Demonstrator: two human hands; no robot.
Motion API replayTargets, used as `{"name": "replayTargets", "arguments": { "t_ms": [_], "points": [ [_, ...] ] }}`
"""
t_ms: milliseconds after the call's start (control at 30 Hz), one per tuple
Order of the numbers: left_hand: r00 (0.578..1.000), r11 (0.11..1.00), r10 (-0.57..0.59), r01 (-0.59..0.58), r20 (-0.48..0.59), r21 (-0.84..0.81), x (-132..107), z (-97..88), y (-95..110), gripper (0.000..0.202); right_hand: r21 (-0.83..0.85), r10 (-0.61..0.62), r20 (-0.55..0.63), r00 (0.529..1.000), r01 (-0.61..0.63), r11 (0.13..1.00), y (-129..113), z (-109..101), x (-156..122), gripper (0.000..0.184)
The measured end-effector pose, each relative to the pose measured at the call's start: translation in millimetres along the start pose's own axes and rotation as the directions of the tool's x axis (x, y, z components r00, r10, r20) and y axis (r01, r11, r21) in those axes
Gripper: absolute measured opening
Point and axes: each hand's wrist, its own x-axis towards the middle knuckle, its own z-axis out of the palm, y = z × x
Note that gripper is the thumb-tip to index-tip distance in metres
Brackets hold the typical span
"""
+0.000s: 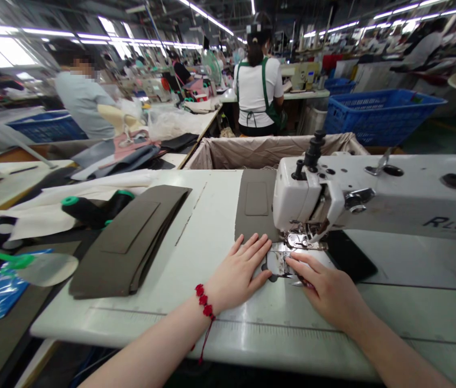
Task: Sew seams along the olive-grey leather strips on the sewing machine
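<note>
Left hand: the left hand (238,272) lies palm down, wide, with the fingers slightly spread; its fingertips reach the near edge of the panel at the machine, and it grasps nothing that shows.
Right hand: the right hand (328,293) is half curled, its index fingertip at the metal needle plate (278,261), just in front of the presser foot (300,241); a pointed metal piece (295,282) shows beneath it, and I cannot tell whether the fingers hold that.
Panel at the machine: one grey-brown panel (254,210) lies flat on the worktable (199,245), left of and partly behind the white sewing machine head (393,196), with a rounded rectangle outlined on its face.
Panel stack: a stack of grey-brown panels (126,242) rests on the left of the worktable, well apart from both hands, the top one also bearing a rectangular outline.
Black phone-like slab: a dark flat slab (352,258) lies partly under the machine arm, near the right hand.
Wrist: a red knotted bracelet (204,300) circles the left wrist, its cord hanging down.
Thread: black thread cones (84,211) with green ends lie beyond the stack.
Behind the worktable: a fabric-lined bin (231,152) stands at the far edge; a person in a green apron (258,89) sits beyond it, back turned, with a blue plastic crate (381,113) to the right.
</note>
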Motion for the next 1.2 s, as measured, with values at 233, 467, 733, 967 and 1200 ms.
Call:
{"name": "replayTargets", "arguments": {
  "t_ms": [233,467,733,967,1200],
  "points": [
    [1.0,1.0,0.01,-0.01,-0.002,0.009,-0.1,-1.7,0.6,0.06,0.0,-0.002,-0.005,1.0,0.002,1.0,0.0,0.2,0.1,0.056],
    [1.0,1.0,0.007,-0.007,-0.013,0.027,-0.7,0.6,0.5,0.061,-0.018,-0.009,-0.022,1.0,0.009,1.0,-1.2,-0.7,1.7,0.055],
    [0.999,0.998,-0.031,0.033,-0.038,0.058,-1.1,1.7,1.0,0.069,-0.02,-0.008,-0.037,0.999,0.007,1.0,-1.8,-0.8,0.8,0.055],
    [0.997,0.995,-0.038,0.044,-0.063,0.092,-1.9,7.7,-0.2,0.069,-0.033,0.008,-0.059,0.998,-0.01,0.999,-4.7,-0.8,1.0,0.052],
    [0.996,0.996,-0.022,0.029,-0.089,0.079,-2.3,12.0,-0.6,0.071,-0.031,0.036,-0.072,0.997,-0.038,0.999,-11.0,-6.2,0.2,0.052]
  ]
}}
